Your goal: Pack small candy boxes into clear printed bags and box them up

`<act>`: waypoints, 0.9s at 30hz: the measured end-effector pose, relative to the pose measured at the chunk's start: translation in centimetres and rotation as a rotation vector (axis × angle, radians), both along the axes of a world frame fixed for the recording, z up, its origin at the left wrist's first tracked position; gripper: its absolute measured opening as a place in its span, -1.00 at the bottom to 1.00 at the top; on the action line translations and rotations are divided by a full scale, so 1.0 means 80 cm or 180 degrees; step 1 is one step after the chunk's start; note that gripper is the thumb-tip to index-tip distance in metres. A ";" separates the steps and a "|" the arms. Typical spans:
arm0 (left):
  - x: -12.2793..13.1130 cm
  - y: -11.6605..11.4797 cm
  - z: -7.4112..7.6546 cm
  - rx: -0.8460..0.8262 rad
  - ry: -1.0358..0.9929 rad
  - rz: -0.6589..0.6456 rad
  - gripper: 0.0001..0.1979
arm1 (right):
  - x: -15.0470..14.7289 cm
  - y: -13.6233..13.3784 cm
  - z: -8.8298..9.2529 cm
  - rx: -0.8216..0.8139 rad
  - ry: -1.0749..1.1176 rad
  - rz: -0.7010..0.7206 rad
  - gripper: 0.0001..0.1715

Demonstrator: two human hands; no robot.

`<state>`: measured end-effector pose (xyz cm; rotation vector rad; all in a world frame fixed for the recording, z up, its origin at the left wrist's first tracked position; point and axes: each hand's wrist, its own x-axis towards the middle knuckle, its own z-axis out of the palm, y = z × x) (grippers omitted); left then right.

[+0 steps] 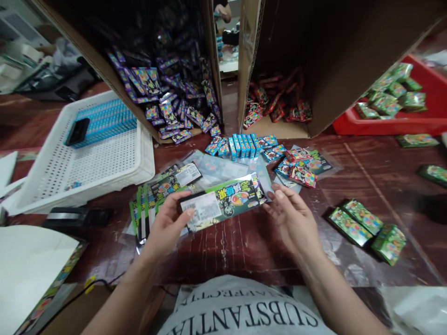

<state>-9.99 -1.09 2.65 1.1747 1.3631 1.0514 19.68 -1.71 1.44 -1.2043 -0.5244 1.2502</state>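
Observation:
A flat green-and-black printed candy bag (237, 197) with a white label is held up over the table, tilted with its right end higher. My left hand (165, 225) grips its left end, thumb on top near the label. At the other end, my right hand (295, 216) pinches the bag's clear edge between thumb and fingers. A purple patterned piece shows at the bag's right end. Under and left of it lies a fanned stack of similar bags (164, 186). Just beyond stand small blue candy boxes (242, 145) in a row, with red boxes (303, 177) to their right.
Two cardboard cartons stand on their sides at the back, one with purple boxes (171, 107), one with red boxes (275, 104). A white basket (115, 172) with blue boxes stands left. At right are a red bin (391, 126) and loose green boxes (363, 216).

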 end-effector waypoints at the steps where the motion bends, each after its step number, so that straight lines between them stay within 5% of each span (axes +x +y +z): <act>1: 0.000 -0.016 -0.008 -0.0040 -0.0048 0.0148 -0.58 | -0.008 0.004 -0.001 0.0018 0.0050 0.0066 -0.67; 5: 0.015 -0.057 -0.021 -0.0143 -0.0017 -0.0003 -0.75 | -0.033 0.019 0.003 0.0437 -0.0169 0.0440 -0.28; 9: 0.046 -0.049 -0.016 -0.0143 -0.0033 -0.0475 -0.74 | -0.042 0.022 0.005 0.1119 -0.1064 0.1066 -0.03; 13: 0.065 -0.028 -0.016 0.0192 -0.0281 -0.0475 -0.51 | -0.036 0.016 -0.003 0.1538 -0.2067 0.1254 -0.05; 17: 0.066 -0.026 -0.020 -0.0168 -0.0505 -0.1038 -0.41 | -0.026 0.008 -0.014 0.1389 -0.1788 0.1881 -0.02; 22: 0.053 -0.012 -0.023 -0.0372 -0.0566 -0.1204 -0.60 | -0.030 0.000 -0.025 0.1214 -0.1280 0.2127 0.01; 27: 0.051 -0.002 -0.022 -0.0175 -0.0316 -0.0815 -0.83 | -0.042 -0.005 -0.031 0.1124 -0.1358 0.2585 -0.09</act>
